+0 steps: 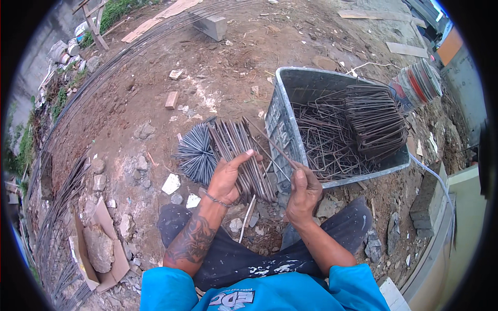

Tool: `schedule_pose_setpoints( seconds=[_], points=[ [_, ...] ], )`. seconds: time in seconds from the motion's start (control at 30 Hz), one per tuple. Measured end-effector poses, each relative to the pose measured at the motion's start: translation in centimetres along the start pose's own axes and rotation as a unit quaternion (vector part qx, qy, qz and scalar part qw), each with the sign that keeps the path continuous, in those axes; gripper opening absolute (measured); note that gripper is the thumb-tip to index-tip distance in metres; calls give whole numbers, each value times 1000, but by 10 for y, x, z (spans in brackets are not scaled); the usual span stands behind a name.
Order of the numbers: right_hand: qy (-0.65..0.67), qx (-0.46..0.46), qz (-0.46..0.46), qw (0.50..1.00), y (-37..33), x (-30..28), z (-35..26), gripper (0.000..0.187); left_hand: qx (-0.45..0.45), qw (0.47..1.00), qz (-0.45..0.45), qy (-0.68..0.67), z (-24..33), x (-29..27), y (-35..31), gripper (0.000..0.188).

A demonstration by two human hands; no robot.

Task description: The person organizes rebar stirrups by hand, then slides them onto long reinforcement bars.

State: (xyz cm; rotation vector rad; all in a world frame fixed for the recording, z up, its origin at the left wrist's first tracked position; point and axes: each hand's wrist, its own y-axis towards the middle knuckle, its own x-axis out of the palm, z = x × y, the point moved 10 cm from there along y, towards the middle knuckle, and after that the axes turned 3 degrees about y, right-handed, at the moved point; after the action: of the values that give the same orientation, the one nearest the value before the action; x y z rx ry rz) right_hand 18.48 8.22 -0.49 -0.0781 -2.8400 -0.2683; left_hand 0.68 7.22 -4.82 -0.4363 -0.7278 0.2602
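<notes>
My left hand (226, 177) is closed round the near side of a stack of bent steel rebar stirrups (233, 139), its thumb lying across the bars. In the closed fingers of my right hand (304, 196) is a thin rusty steel rod (273, 143), which slants up and left to the stack's far end. Whether this rod is one side of a stirrup I cannot tell. Just left of the stack, a fanned bundle of grey steel wire ties (195, 154) rests on the ground. Right of my right hand stands a grey plastic tub (284, 111) with a tangle of loose stirrups (328, 137) inside.
A neat stack of stirrups (376, 122) leans at the tub's right side. Beyond it is a paint-streaked bucket (416, 85). Long rebar (104, 67) curves along the left. Brick (171, 100), a concrete block (210, 26), torn cardboard (111, 243) and rubble lie on the dirt.
</notes>
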Motion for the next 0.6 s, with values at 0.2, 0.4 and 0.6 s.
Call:
schedule_pose_setpoints(
  seconds=[0.2,0.4,0.6],
  points=[
    [-33,71,-144,986,-27,34,32,19,26,999,22,25,1,-14,6,19],
    [-5,244,-170,955,-25,37,68,23,16,998,17,52,-1,-1,4,19],
    [2,258,-242,935,-21,43,59,28,33,998,-11,57,1,1,7,24]
  ],
)
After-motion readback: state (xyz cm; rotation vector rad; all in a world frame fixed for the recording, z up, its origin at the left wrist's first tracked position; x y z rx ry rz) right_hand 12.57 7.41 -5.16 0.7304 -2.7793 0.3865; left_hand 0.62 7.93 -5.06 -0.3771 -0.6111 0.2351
